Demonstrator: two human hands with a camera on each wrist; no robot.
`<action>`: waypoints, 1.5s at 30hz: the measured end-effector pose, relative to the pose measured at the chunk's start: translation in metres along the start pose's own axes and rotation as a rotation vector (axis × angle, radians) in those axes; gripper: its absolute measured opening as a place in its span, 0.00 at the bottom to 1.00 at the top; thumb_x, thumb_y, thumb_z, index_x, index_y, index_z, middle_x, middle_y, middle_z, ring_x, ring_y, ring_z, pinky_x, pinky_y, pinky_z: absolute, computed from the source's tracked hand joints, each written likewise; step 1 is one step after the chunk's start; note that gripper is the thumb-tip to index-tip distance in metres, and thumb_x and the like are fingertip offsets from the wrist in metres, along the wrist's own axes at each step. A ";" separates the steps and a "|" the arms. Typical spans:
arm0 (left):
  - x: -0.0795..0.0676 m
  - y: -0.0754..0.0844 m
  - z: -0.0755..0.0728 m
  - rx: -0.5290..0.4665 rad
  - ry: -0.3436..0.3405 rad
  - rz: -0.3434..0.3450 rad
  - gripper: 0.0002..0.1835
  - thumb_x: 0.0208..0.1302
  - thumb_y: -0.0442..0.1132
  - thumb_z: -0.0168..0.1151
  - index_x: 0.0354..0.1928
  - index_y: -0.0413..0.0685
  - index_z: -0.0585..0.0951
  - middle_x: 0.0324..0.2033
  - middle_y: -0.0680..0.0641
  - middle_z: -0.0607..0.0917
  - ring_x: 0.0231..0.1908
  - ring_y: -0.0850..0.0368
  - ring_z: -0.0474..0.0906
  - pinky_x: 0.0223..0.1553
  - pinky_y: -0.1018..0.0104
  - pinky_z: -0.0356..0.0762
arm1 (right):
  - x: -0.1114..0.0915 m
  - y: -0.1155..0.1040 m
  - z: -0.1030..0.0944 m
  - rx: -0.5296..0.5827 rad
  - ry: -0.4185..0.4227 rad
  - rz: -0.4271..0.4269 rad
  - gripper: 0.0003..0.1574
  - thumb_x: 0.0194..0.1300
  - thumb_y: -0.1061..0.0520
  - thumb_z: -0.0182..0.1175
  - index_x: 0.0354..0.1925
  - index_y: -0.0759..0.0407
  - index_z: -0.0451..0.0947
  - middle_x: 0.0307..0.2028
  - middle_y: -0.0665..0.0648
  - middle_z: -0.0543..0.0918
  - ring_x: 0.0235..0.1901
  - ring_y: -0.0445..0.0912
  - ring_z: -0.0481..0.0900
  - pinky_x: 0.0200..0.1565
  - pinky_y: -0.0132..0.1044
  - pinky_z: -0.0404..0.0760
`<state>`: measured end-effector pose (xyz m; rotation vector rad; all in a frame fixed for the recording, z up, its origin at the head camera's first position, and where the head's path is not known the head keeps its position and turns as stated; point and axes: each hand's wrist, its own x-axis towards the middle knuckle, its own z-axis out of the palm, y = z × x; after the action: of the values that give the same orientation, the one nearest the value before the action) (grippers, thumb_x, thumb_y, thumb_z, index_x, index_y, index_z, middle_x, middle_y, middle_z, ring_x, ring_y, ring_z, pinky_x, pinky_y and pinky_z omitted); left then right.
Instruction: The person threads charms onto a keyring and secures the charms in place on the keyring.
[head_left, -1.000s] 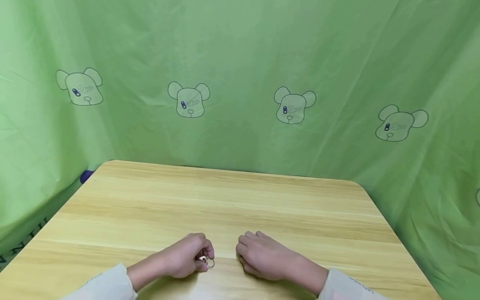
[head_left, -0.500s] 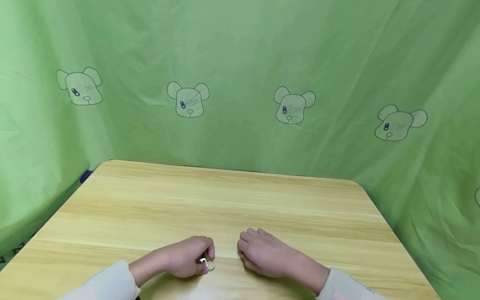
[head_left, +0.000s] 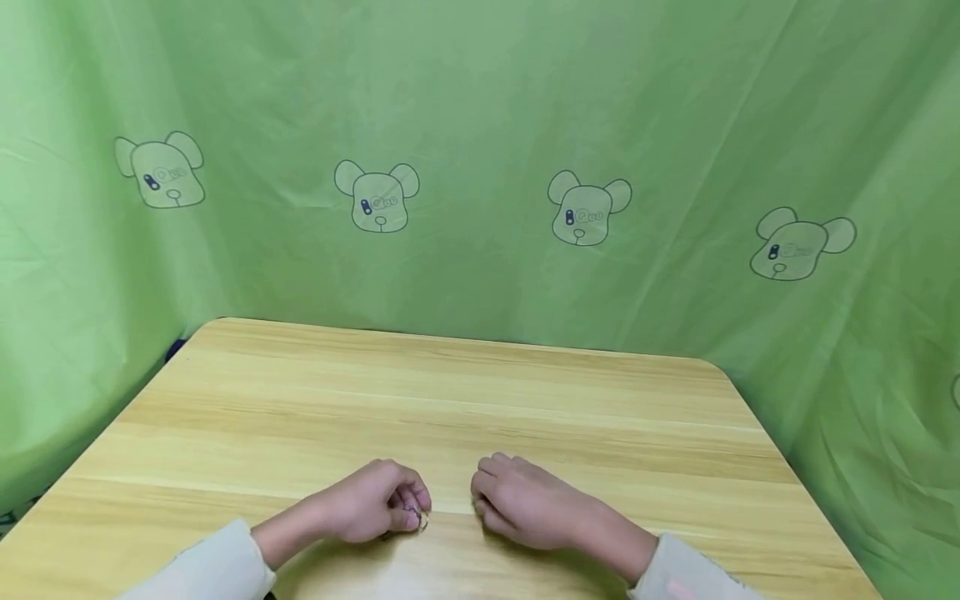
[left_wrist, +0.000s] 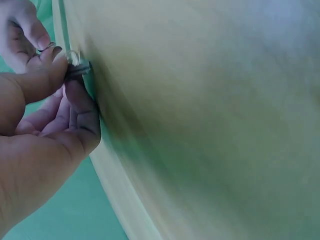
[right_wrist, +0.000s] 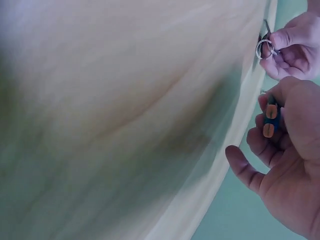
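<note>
Ring [right_wrist: 257, 50] looks narrower from the head view than half a second ago, so you're probably turning it. Your left hand [head_left: 375, 504] pinches the metal bit [left_wrist: 80, 69] beside it, over the table [head_left: 465, 400]; your right hand [head_left: 528, 504] grips an orange-blue thing [right_wrist: 270, 120] nearby.

green curtain [head_left: 480, 92] w/ bear-head prints [head_left: 380, 213] behind wood-grain tbl [head_left: 450, 392], dark purple obj. [head_left: 175, 349] nr its far l. corner

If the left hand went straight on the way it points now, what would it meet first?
Probably the right hand: in the head view, the left hand points across the table toward it. Depth and height are hard to judge, so it might pass just beyond.
</note>
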<state>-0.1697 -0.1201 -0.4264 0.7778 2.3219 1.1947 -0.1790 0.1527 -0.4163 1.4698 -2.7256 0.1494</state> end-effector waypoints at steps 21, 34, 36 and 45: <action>0.010 0.025 -0.016 -0.158 0.276 0.001 0.11 0.73 0.30 0.59 0.51 0.39 0.85 0.37 0.49 0.87 0.37 0.55 0.80 0.39 0.60 0.84 | 0.015 -0.008 -0.021 0.515 0.255 0.110 0.06 0.76 0.59 0.56 0.39 0.48 0.74 0.34 0.42 0.72 0.34 0.37 0.70 0.34 0.30 0.77; 0.017 0.048 -0.017 -0.240 0.474 0.043 0.08 0.71 0.30 0.62 0.48 0.43 0.86 0.38 0.45 0.88 0.37 0.55 0.84 0.45 0.55 0.86 | 0.031 -0.006 -0.032 0.581 0.516 0.041 0.08 0.75 0.63 0.57 0.39 0.49 0.75 0.35 0.43 0.75 0.35 0.38 0.73 0.37 0.31 0.79; 0.019 0.053 -0.018 -0.267 0.506 0.043 0.08 0.71 0.30 0.63 0.48 0.43 0.86 0.39 0.45 0.88 0.38 0.54 0.84 0.46 0.55 0.86 | 0.034 -0.006 -0.036 0.592 0.554 0.036 0.09 0.74 0.64 0.58 0.39 0.49 0.76 0.35 0.44 0.76 0.35 0.39 0.74 0.37 0.32 0.79; 0.029 0.072 -0.022 -0.420 0.536 0.081 0.08 0.72 0.32 0.62 0.49 0.40 0.86 0.41 0.42 0.88 0.39 0.53 0.84 0.46 0.65 0.85 | 0.044 -0.006 -0.048 0.589 0.733 0.036 0.07 0.73 0.66 0.59 0.39 0.54 0.80 0.35 0.48 0.79 0.36 0.43 0.75 0.39 0.35 0.79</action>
<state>-0.1841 -0.0806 -0.3573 0.4381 2.3021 2.0440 -0.1987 0.1180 -0.3641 1.1112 -2.1614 1.2910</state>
